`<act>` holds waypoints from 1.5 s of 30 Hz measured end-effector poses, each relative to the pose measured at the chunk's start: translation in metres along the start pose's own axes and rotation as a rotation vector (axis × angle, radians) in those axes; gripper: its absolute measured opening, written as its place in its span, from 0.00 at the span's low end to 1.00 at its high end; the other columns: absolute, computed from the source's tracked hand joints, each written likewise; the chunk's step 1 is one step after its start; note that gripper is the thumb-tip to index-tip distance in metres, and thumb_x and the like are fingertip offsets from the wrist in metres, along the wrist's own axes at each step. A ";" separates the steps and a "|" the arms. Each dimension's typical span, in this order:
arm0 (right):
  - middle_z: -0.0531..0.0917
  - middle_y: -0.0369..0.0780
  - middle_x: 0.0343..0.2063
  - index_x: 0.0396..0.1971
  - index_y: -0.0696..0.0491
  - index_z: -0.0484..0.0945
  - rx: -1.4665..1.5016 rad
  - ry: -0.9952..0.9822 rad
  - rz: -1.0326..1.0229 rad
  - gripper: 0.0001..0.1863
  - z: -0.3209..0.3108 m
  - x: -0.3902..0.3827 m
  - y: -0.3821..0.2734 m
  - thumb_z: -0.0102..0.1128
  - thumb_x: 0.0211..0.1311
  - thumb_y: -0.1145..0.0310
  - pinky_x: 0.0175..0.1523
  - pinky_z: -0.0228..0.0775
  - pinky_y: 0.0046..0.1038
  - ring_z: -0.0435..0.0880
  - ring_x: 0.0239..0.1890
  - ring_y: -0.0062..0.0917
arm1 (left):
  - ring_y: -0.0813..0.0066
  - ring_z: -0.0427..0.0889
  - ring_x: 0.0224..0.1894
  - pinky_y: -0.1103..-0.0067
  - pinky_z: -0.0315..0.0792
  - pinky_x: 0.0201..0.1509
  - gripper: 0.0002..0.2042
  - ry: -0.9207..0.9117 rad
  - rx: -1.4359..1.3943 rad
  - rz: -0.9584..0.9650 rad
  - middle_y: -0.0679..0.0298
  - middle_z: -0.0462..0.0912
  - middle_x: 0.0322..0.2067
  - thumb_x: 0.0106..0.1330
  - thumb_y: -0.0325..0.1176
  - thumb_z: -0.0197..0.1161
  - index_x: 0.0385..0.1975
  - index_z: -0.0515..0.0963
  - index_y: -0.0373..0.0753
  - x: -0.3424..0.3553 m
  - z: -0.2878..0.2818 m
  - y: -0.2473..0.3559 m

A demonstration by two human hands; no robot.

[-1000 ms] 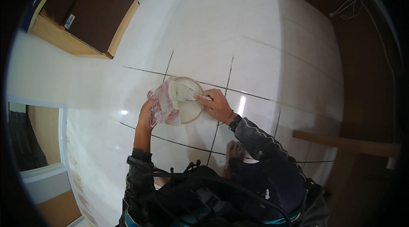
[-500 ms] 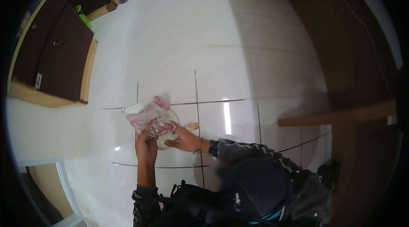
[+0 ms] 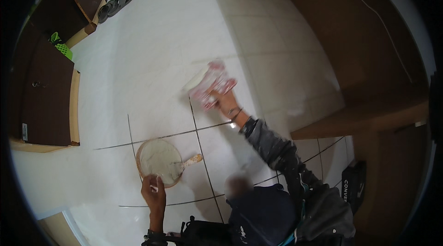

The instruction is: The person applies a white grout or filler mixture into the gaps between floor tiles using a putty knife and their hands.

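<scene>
diagonally holding a paste-smeared spreader point(image 3: 208, 83) forward-left in the right hand point(image 3: 227, 103), beyond the round bowl point(image 3: 138, 159); cannot tell the grip of the left hand point(image 3: 153, 193).

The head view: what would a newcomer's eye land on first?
Probably the red, white-smeared flat piece, slightly blurred, that the right hand holds out above the pale tiled floor. Next, nearer the person, comes the round container of pale paste, with a speckled handle sticking out to its right and the left hand at its near edge.
</scene>
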State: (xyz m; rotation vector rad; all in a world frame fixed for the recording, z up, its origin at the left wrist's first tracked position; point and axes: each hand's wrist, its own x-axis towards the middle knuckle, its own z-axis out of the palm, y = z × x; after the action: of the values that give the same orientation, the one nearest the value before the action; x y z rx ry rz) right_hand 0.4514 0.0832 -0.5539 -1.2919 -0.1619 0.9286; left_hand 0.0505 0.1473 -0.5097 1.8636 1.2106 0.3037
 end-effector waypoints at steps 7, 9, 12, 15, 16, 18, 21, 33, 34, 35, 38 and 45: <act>0.82 0.47 0.41 0.65 0.44 0.62 -1.701 -0.010 -0.688 0.30 -0.030 0.093 -0.088 0.53 0.61 0.70 0.44 0.75 0.36 0.84 0.39 0.33 | 0.66 0.75 0.38 0.74 0.71 0.41 0.27 0.316 0.037 -0.091 0.56 0.65 0.56 0.66 0.33 0.59 0.63 0.57 0.38 -0.047 0.007 -0.093; 0.81 0.47 0.42 0.65 0.38 0.63 -1.848 -0.036 -0.647 0.28 -0.041 0.115 -0.067 0.51 0.63 0.66 0.41 0.75 0.37 0.83 0.41 0.34 | 0.62 0.77 0.42 0.71 0.74 0.42 0.28 0.182 -0.644 -0.646 0.56 0.66 0.57 0.68 0.37 0.55 0.65 0.54 0.39 -0.047 0.015 -0.074; 0.82 0.44 0.39 0.52 0.42 0.75 -2.126 -0.107 -0.595 0.17 -0.055 0.130 -0.043 0.47 0.64 0.64 0.36 0.76 0.41 0.85 0.38 0.35 | 0.61 0.79 0.45 0.71 0.77 0.43 0.28 0.125 -0.699 -0.546 0.56 0.66 0.59 0.70 0.40 0.53 0.66 0.54 0.39 -0.026 0.036 -0.059; 0.83 0.46 0.38 0.45 0.42 0.78 -2.224 -0.345 -0.441 0.13 -0.046 0.115 -0.040 0.47 0.64 0.63 0.38 0.76 0.41 0.85 0.41 0.35 | 0.63 0.80 0.43 0.71 0.78 0.43 0.26 0.118 -0.683 -0.468 0.56 0.67 0.58 0.70 0.38 0.52 0.65 0.56 0.39 -0.017 0.035 -0.066; 0.84 0.46 0.36 0.46 0.40 0.78 -2.150 -0.396 -0.439 0.15 -0.026 0.105 -0.049 0.52 0.60 0.63 0.40 0.76 0.41 0.85 0.43 0.36 | 0.63 0.81 0.42 0.71 0.79 0.43 0.25 0.148 -0.658 -0.473 0.57 0.67 0.57 0.70 0.36 0.52 0.65 0.57 0.39 -0.017 0.022 -0.071; 0.85 0.45 0.36 0.47 0.39 0.79 -2.075 -0.293 -0.452 0.17 -0.026 0.101 -0.081 0.54 0.56 0.64 0.41 0.76 0.41 0.85 0.42 0.37 | 0.65 0.81 0.41 0.72 0.79 0.42 0.23 0.183 -0.650 -0.462 0.58 0.69 0.55 0.70 0.34 0.52 0.63 0.60 0.38 -0.009 0.018 -0.075; 0.85 0.42 0.38 0.52 0.40 0.77 -1.955 -0.118 -0.333 0.24 -0.046 0.138 -0.109 0.56 0.50 0.66 0.45 0.76 0.38 0.84 0.42 0.37 | 0.67 0.81 0.39 0.74 0.80 0.39 0.19 0.219 -0.652 -0.472 0.59 0.72 0.52 0.69 0.31 0.52 0.59 0.64 0.37 -0.015 0.014 -0.078; 0.84 0.41 0.43 0.52 0.40 0.77 -1.996 -0.359 -0.352 0.25 0.032 0.122 -0.033 0.58 0.48 0.67 0.48 0.75 0.38 0.83 0.46 0.38 | 0.60 0.74 0.51 0.68 0.74 0.53 0.23 0.690 -0.967 -0.694 0.56 0.68 0.56 0.69 0.39 0.52 0.62 0.60 0.39 -0.087 -0.129 -0.248; 0.85 0.43 0.41 0.45 0.44 0.81 -1.991 -0.433 -0.403 0.16 0.038 0.085 -0.033 0.58 0.55 0.63 0.47 0.76 0.38 0.84 0.44 0.39 | 0.59 0.72 0.53 0.67 0.73 0.55 0.26 0.721 -0.946 -0.743 0.56 0.64 0.59 0.69 0.43 0.53 0.63 0.59 0.40 -0.091 -0.135 -0.251; 0.85 0.43 0.40 0.43 0.43 0.82 -1.980 -0.458 -0.397 0.14 0.037 0.067 -0.018 0.56 0.56 0.65 0.46 0.76 0.37 0.85 0.43 0.37 | 0.57 0.70 0.55 0.67 0.72 0.56 0.28 0.755 -0.922 -0.793 0.57 0.61 0.62 0.68 0.46 0.54 0.64 0.58 0.41 -0.097 -0.144 -0.255; 0.85 0.42 0.37 0.51 0.38 0.77 -2.017 -0.705 -0.266 0.20 0.028 0.009 -0.023 0.52 0.57 0.67 0.43 0.75 0.38 0.85 0.41 0.38 | 0.58 0.74 0.53 0.69 0.73 0.51 0.26 0.743 -0.678 -0.915 0.55 0.68 0.59 0.67 0.43 0.56 0.62 0.61 0.40 -0.118 -0.181 -0.235; 0.77 0.37 0.55 0.61 0.31 0.68 -1.830 -0.735 -0.945 0.25 -0.011 0.058 -0.036 0.46 0.65 0.66 0.51 0.73 0.36 0.78 0.56 0.31 | 0.72 0.79 0.45 0.82 0.74 0.37 0.28 0.005 -0.275 -0.843 0.63 0.73 0.58 0.67 0.40 0.61 0.65 0.61 0.44 -0.252 -0.328 -0.268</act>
State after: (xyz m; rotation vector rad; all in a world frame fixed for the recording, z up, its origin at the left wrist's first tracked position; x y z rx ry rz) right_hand 0.5129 0.1139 -0.5485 -1.9510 -2.3870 0.1323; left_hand -0.4399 0.1522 -0.4605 0.9978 1.7332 -0.0009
